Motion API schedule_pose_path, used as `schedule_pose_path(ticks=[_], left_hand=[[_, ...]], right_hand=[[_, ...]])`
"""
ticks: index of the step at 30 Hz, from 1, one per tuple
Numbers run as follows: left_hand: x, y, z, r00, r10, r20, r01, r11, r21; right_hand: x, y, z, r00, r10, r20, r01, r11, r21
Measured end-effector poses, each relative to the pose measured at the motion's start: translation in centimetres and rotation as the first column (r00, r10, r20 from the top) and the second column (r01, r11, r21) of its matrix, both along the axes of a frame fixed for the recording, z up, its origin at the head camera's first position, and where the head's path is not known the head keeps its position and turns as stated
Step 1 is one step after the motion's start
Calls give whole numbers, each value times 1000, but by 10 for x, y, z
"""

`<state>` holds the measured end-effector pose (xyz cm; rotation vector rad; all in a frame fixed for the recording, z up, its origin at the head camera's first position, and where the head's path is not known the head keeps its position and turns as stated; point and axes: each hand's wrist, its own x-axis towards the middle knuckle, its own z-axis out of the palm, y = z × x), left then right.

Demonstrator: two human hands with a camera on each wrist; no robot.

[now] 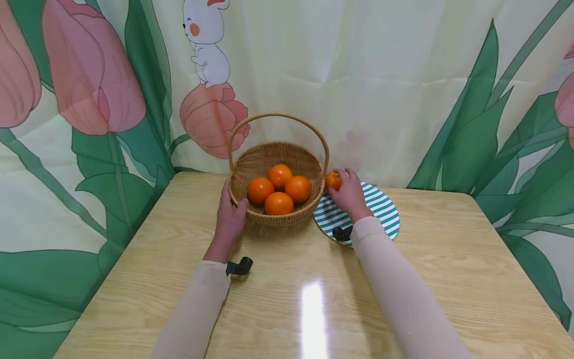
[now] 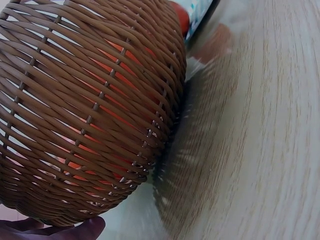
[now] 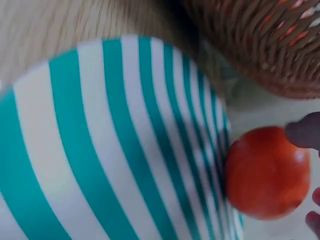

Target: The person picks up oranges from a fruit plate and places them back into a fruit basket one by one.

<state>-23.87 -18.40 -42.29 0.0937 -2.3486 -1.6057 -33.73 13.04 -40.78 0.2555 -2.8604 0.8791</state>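
Note:
In the head view a wicker basket with a tall handle stands near the back of the table, several oranges inside it. My left hand grips the basket's left rim, its thumb over the front edge. The left wrist view has the woven side close up, with fingertips at the bottom corner. Just right of the basket, my right hand holds a single orange by the striped round mat's left edge. In the right wrist view the thumb lies against that orange.
The green-and-white striped round mat lies beneath my right wrist, right of the basket. Behind the wooden table hangs a curtain printed with tulips and a rabbit. Both wrists wear a small black camera mount.

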Motion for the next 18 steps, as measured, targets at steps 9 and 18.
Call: schedule_pose_path(ticks=[9, 18], left_hand=[[2, 3, 1, 999, -13, -40, 13, 1000, 3], [2, -2, 0, 1000, -3, -9, 3, 1000, 5]], right_hand=[[-3, 8, -13, 999, 18, 42, -16, 999, -36], [2, 10, -16, 999, 32, -13, -33, 998, -45]])
